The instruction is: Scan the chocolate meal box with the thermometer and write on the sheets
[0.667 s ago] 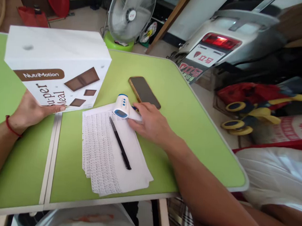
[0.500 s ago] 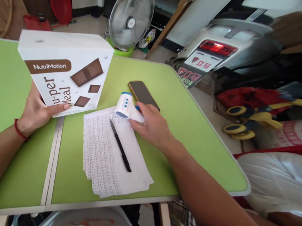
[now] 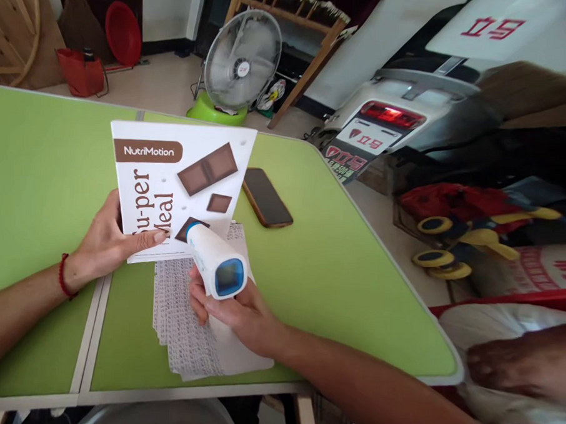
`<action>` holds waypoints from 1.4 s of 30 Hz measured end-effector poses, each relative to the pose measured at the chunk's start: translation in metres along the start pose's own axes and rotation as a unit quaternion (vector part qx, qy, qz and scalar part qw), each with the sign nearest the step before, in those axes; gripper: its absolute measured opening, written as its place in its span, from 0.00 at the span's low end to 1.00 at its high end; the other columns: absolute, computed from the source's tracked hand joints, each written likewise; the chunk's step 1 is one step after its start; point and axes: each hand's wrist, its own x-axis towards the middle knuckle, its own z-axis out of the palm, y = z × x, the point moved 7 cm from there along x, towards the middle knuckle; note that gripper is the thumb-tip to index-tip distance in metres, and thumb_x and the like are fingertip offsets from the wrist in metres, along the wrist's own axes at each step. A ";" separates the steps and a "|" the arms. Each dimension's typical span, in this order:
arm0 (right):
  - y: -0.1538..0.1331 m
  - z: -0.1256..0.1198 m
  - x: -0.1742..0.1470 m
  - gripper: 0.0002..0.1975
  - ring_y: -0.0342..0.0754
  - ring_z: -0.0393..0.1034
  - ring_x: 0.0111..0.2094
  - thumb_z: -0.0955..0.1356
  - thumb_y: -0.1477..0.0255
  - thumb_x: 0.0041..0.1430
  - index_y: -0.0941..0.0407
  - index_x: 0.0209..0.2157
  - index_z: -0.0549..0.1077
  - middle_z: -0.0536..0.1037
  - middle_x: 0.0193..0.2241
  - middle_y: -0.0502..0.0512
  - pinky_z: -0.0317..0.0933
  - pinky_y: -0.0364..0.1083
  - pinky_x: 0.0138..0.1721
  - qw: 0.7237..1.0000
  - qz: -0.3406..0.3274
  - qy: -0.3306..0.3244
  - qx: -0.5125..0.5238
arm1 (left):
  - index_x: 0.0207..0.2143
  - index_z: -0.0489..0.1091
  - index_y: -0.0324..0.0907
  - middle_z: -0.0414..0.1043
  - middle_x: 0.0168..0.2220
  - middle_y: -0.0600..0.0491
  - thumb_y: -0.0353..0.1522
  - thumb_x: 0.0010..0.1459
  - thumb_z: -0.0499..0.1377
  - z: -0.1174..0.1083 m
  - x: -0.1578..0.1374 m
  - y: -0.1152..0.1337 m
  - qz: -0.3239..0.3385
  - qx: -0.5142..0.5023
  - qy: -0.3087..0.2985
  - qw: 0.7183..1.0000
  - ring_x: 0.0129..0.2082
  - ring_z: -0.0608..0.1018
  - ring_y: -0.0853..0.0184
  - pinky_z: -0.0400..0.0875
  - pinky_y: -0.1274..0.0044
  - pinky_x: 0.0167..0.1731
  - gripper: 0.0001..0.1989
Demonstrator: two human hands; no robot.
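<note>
- Clamped round the thermometer (image 3: pixel 211 249), my right hand (image 3: pixel 236 313) holds it before the near right corner of the box (image 3: pixel 172 182), screen facing me, likely for reading.
- My left hand (image 3: pixel 108 242) clasps the box's left edge, thumb in front, probably for steadiness.
- Papers (image 3: pixel 177 320) lie below; phone (image 3: pixel 268 199), farther right.

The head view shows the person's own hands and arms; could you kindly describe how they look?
The left hand and right hand are gloveless, with no sleeves showing on the forearms. A thin red bracelet circles the left wrist; none is visible on the right.
</note>
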 end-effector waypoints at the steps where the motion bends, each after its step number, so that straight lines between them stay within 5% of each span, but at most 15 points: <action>1: 0.003 0.000 0.000 0.10 0.39 0.59 0.23 0.70 0.65 0.58 0.54 0.35 0.66 0.66 0.24 0.46 0.62 0.43 0.26 1.000 0.009 0.008 0.008 | 0.49 0.62 0.40 0.75 0.46 0.44 0.41 0.44 0.72 0.000 0.000 -0.001 -0.008 0.002 -0.003 1.000 0.51 0.75 0.48 0.74 0.57 0.47 0.34; 8: 0.002 0.010 -0.001 0.17 0.40 0.62 0.27 0.74 0.61 0.53 0.54 0.36 0.65 0.64 0.27 0.46 0.63 0.45 0.31 0.997 0.029 -0.025 0.067 | 0.50 0.59 0.40 0.72 0.50 0.42 0.40 0.43 0.72 0.003 0.001 0.001 -0.028 0.024 -0.013 0.999 0.50 0.76 0.48 0.74 0.58 0.46 0.36; 26: -0.009 0.014 0.001 0.15 0.41 0.69 0.30 0.72 0.60 0.56 0.57 0.32 0.69 0.72 0.28 0.50 0.64 0.44 0.34 0.998 0.019 -0.044 0.049 | 0.49 0.62 0.40 0.74 0.48 0.43 0.39 0.44 0.72 0.006 0.003 0.007 0.005 0.021 -0.043 0.999 0.48 0.77 0.49 0.75 0.60 0.45 0.33; 42: -0.007 0.012 0.000 0.20 0.43 0.70 0.28 0.71 0.53 0.54 0.57 0.30 0.71 0.74 0.26 0.51 0.65 0.47 0.35 0.997 0.057 -0.040 0.034 | 0.51 0.61 0.39 0.73 0.50 0.41 0.44 0.40 0.73 -0.002 0.002 -0.002 -0.036 0.053 -0.009 0.998 0.52 0.74 0.45 0.72 0.55 0.49 0.39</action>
